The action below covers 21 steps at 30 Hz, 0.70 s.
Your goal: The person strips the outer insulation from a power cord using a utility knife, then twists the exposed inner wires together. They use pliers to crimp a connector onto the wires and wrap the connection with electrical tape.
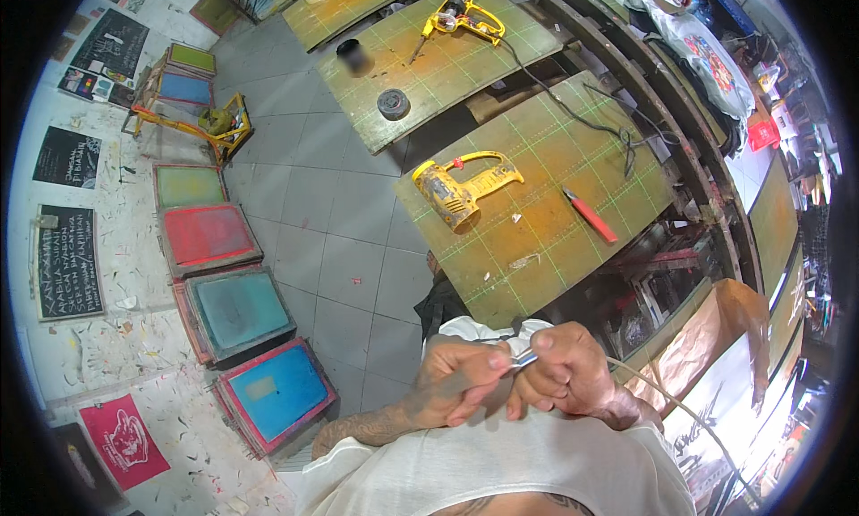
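Note:
In front of my chest, my left hand (pixel 459 379) and my right hand (pixel 565 366) meet, both closed. Thumbs and fingers of both pinch a small silver metal piece (pixel 523 359); its exact kind is too small to tell. On the green-lined board ahead lies a yellow heat-gun housing (pixel 458 192), scuffed and dirty. To its right rests a pair of red-handled pliers (pixel 591 216). Farther off, an opened yellow heat gun (pixel 461 20) with its inner parts showing lies on a second board, its dark cord (pixel 568 114) trailing right.
A black tape roll (pixel 393 105) and a dark round object (pixel 352 54) sit on the second board. Framed screens (pixel 240 308) lean along the left wall. Dark metal rails (pixel 662 96) run along the right. A thin pale cable (pixel 684 409) passes at lower right, near brown paper (pixel 720 324).

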Each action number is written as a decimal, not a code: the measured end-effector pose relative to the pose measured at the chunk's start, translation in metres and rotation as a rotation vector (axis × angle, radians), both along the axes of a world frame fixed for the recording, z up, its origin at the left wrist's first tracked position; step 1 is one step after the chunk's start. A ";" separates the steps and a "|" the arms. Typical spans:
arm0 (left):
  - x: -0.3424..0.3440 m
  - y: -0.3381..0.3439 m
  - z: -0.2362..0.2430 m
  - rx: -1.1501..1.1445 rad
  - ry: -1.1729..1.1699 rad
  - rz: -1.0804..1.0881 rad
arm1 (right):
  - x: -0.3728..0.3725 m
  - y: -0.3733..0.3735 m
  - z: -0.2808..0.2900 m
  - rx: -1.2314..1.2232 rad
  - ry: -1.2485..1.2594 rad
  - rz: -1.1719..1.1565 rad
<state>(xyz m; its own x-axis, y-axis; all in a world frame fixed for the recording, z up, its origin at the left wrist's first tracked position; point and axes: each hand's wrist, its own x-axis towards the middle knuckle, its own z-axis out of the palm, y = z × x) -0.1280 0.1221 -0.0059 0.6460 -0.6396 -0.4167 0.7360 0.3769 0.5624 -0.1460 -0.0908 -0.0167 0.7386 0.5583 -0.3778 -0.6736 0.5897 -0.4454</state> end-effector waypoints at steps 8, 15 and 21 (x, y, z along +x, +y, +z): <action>0.010 0.000 0.012 0.163 0.023 -0.026 | 0.012 -0.011 0.008 -0.101 -0.142 -0.043; 0.043 -0.001 0.028 0.270 -0.392 -0.253 | 0.037 -0.034 0.049 -0.816 -0.669 0.197; 0.037 0.008 0.054 0.146 -0.655 -0.337 | 0.025 -0.038 0.088 -0.688 -0.726 0.246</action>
<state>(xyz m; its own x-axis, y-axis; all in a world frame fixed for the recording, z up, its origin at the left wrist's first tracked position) -0.0908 0.1296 0.0485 0.5700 -0.8142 -0.1101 0.2958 0.0784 0.9520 -0.1206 -0.1291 0.0712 0.8107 0.5567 -0.1812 -0.1751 -0.0647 -0.9824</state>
